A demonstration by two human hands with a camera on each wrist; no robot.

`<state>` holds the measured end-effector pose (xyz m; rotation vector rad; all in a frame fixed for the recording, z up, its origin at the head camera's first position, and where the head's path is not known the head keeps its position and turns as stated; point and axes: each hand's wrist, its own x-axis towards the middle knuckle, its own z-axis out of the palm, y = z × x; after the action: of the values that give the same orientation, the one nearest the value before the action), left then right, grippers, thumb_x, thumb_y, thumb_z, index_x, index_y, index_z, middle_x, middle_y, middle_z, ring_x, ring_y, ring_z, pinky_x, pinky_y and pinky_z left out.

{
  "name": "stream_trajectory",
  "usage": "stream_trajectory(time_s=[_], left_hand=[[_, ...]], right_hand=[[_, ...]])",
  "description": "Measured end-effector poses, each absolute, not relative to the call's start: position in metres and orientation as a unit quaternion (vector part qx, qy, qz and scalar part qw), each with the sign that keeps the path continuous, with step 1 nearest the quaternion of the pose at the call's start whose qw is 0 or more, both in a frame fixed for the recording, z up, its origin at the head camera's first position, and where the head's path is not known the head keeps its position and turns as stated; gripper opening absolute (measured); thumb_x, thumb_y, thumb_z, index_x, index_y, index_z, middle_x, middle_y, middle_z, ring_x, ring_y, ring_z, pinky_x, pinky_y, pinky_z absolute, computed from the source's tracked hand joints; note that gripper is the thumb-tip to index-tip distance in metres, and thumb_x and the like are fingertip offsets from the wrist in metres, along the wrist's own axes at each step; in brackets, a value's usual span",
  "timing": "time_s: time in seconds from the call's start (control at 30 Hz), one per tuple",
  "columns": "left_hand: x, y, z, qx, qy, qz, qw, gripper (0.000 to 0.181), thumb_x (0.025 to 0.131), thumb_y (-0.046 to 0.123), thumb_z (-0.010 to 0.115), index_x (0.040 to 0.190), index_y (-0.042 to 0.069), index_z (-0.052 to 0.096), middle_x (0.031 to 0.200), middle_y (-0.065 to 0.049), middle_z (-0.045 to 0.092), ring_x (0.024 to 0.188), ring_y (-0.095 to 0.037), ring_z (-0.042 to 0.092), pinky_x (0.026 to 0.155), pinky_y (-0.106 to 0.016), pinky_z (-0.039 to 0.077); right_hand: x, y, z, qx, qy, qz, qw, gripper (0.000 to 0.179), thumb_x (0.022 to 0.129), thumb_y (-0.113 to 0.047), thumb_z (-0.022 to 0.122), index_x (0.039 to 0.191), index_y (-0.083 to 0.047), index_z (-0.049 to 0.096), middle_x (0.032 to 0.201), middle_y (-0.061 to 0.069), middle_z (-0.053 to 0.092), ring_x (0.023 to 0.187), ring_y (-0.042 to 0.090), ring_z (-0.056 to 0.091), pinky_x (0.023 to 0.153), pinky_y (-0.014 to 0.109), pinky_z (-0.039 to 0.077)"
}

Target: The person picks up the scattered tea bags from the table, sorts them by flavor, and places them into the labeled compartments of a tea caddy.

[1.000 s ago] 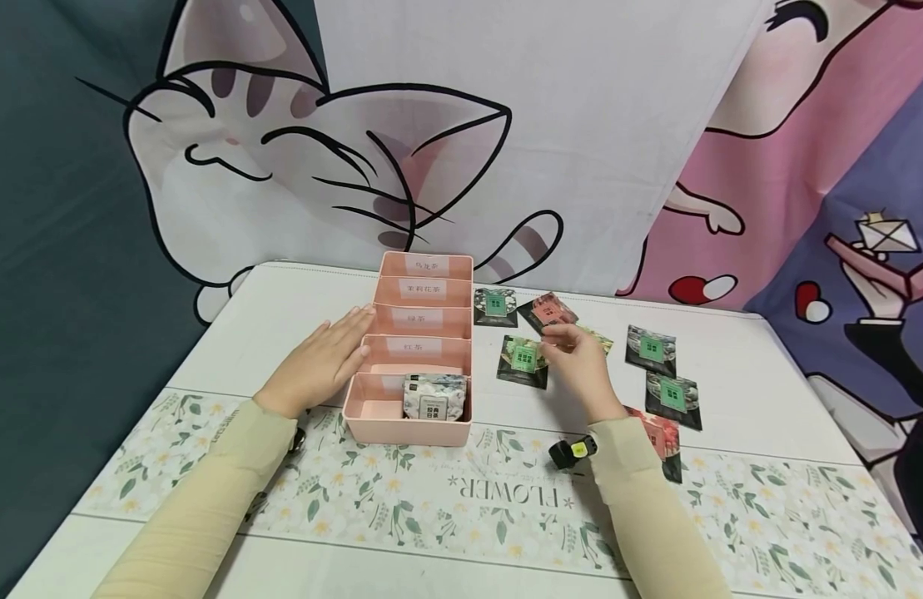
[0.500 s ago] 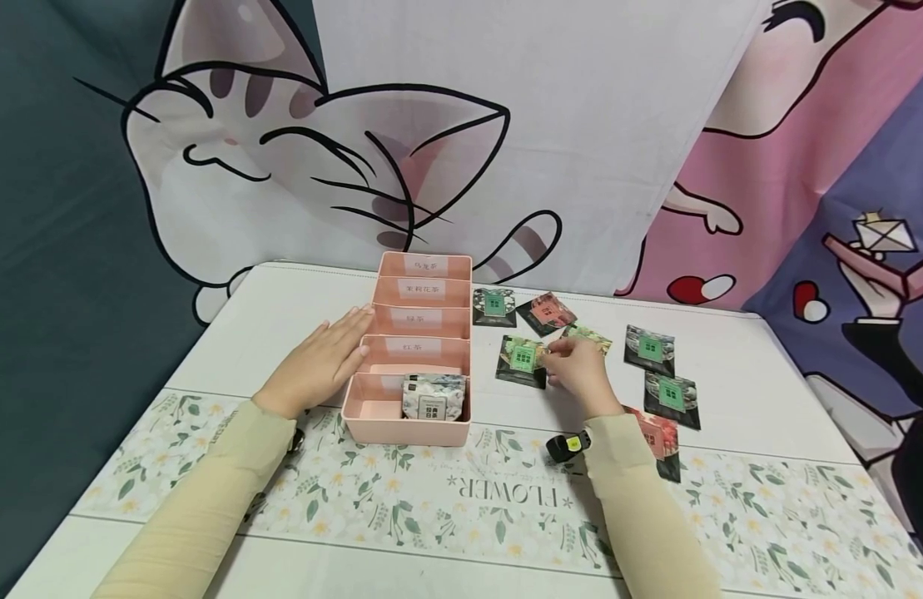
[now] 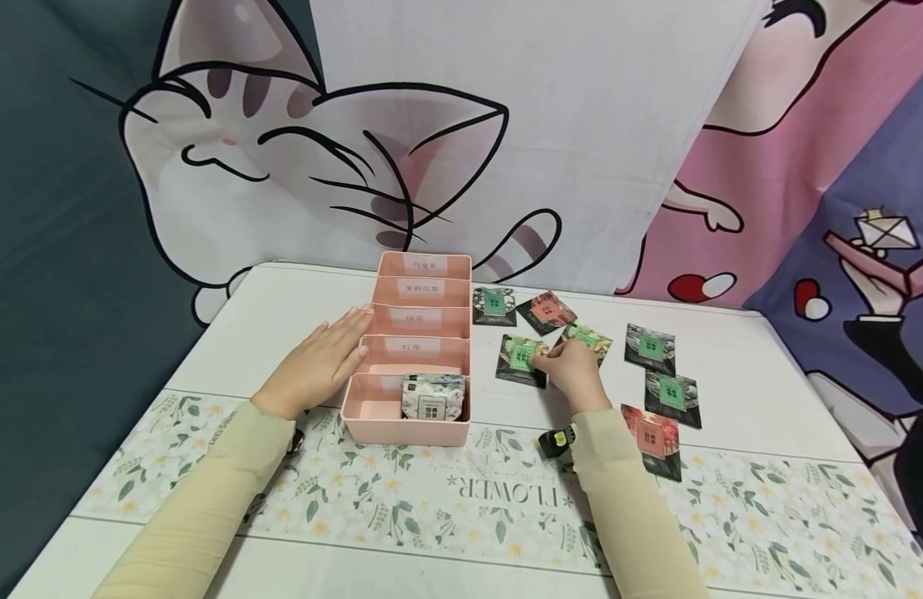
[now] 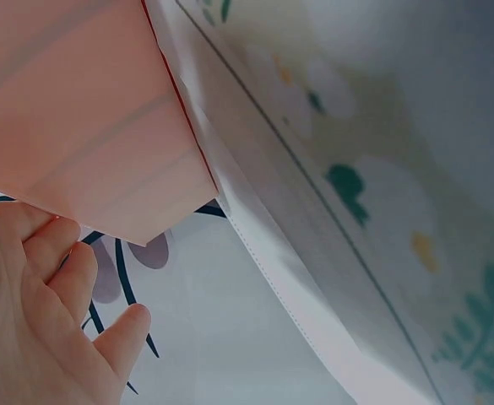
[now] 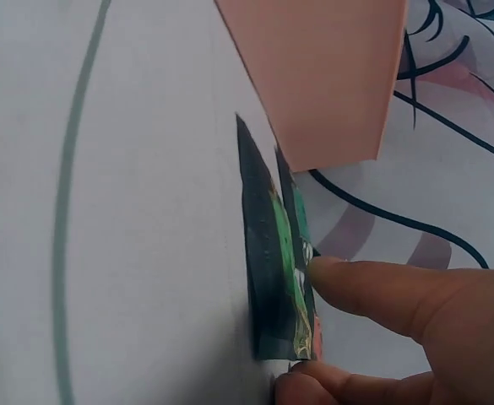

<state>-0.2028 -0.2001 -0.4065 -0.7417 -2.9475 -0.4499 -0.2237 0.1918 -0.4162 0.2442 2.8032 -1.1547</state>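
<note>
My left hand (image 3: 315, 363) lies with extended fingers along the left side of a pink divided box (image 3: 407, 431); the left wrist view shows the fingertips at its wall. White-grey tea sachets (image 3: 434, 399) stand in the front compartment. My right hand (image 3: 577, 374) reaches over the right edge of a green-labelled tea sachet (image 3: 517, 370) lying on the table. In the right wrist view, thumb and fingers stand apart at that sachet (image 5: 268, 253). Another green-yellow sachet (image 3: 592, 339) lies just behind the hand.
Behind these lie a dark green-labelled sachet (image 3: 494, 306) and a red one (image 3: 548, 313). Two dark sachets (image 3: 650, 348) and a red sachet (image 3: 652, 441) lie to the right. A floral strip (image 3: 506, 520) crosses the white table; a printed cloth (image 3: 581, 141) hangs behind.
My right hand has come down and moved left onto the right edge of the green-labelled sachet, uncovering the green-yellow one behind. The left hand and the box have stayed put.
</note>
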Motion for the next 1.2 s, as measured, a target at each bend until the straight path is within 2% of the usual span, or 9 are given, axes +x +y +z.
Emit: stream_trajectory(time_s=[0.17, 0.33, 0.5, 0.63, 0.8, 1.07, 1.2], left_hand=[[-0.203, -0.2, -0.407, -0.242, -0.958, -0.148, 0.039, 0.061, 0.11, 0.03, 0.041, 0.161, 0.004, 0.023, 0.167, -0.012, 0.024, 0.154, -0.031, 0.02, 0.123, -0.057, 0.019], [-0.202, -0.2, -0.406, -0.243, -0.957, -0.153, 0.048, 0.06, 0.109, 0.029, 0.043, 0.161, 0.004, 0.025, 0.166, -0.013, 0.026, 0.153, -0.032, 0.022, 0.122, -0.058, 0.021], [-0.202, -0.2, -0.406, -0.243, -0.957, -0.151, 0.043, 0.06, 0.109, 0.03, 0.042, 0.161, 0.004, 0.024, 0.166, -0.012, 0.025, 0.153, -0.031, 0.021, 0.122, -0.058, 0.02], [-0.202, -0.2, -0.406, -0.242, -0.958, -0.148, 0.037, 0.06, 0.11, 0.031, 0.04, 0.161, 0.004, 0.023, 0.167, -0.012, 0.024, 0.154, -0.031, 0.02, 0.123, -0.058, 0.02], [-0.203, -0.2, -0.406, -0.24, -0.959, -0.146, 0.033, 0.061, 0.11, 0.033, 0.038, 0.161, 0.004, 0.022, 0.167, -0.012, 0.023, 0.154, -0.031, 0.019, 0.123, -0.057, 0.019], [-0.202, -0.2, -0.406, -0.24, -0.959, -0.148, 0.034, 0.061, 0.11, 0.03, 0.041, 0.161, 0.004, 0.023, 0.167, -0.012, 0.024, 0.154, -0.031, 0.02, 0.123, -0.057, 0.019], [-0.202, -0.2, -0.406, -0.24, -0.959, -0.148, 0.034, 0.06, 0.11, 0.03, 0.04, 0.161, 0.004, 0.023, 0.167, -0.012, 0.023, 0.154, -0.031, 0.019, 0.123, -0.057, 0.019]], right_hand=[[-0.226, 0.186, -0.419, 0.085, 0.932, -0.35, 0.043, 0.057, 0.091, -0.03, 0.077, 0.049, -0.016, 0.041, 0.042, -0.006, 0.03, 0.037, 0.011, 0.028, 0.045, 0.03, 0.035], [-0.227, 0.183, -0.42, 0.079, 0.934, -0.345, 0.034, 0.06, 0.091, -0.028, 0.078, 0.047, -0.015, 0.039, 0.041, -0.006, 0.028, 0.037, 0.011, 0.024, 0.045, 0.03, 0.035], [-0.227, 0.185, -0.421, 0.082, 0.929, -0.358, 0.042, 0.054, 0.091, -0.026, 0.077, 0.051, -0.015, 0.042, 0.043, -0.005, 0.033, 0.038, 0.013, 0.031, 0.051, 0.033, 0.04], [-0.227, 0.189, -0.422, 0.088, 0.919, -0.382, 0.047, 0.042, 0.091, -0.025, 0.077, 0.061, -0.012, 0.05, 0.05, -0.003, 0.043, 0.046, 0.016, 0.042, 0.059, 0.036, 0.043], [-0.227, 0.195, -0.424, 0.103, 0.886, -0.45, 0.048, 0.024, 0.091, -0.022, 0.077, 0.086, -0.005, 0.061, 0.075, 0.004, 0.058, 0.06, 0.018, 0.054, 0.06, 0.034, 0.047], [-0.226, 0.199, -0.423, 0.123, 0.832, -0.537, 0.06, 0.03, 0.092, -0.02, 0.076, 0.112, -0.001, 0.062, 0.103, 0.011, 0.063, 0.074, 0.017, 0.06, 0.069, 0.031, 0.054], [-0.226, 0.201, -0.419, 0.123, 0.819, -0.556, 0.069, 0.035, 0.094, -0.02, 0.073, 0.121, -0.001, 0.061, 0.108, 0.009, 0.063, 0.084, 0.017, 0.062, 0.077, 0.031, 0.055]])
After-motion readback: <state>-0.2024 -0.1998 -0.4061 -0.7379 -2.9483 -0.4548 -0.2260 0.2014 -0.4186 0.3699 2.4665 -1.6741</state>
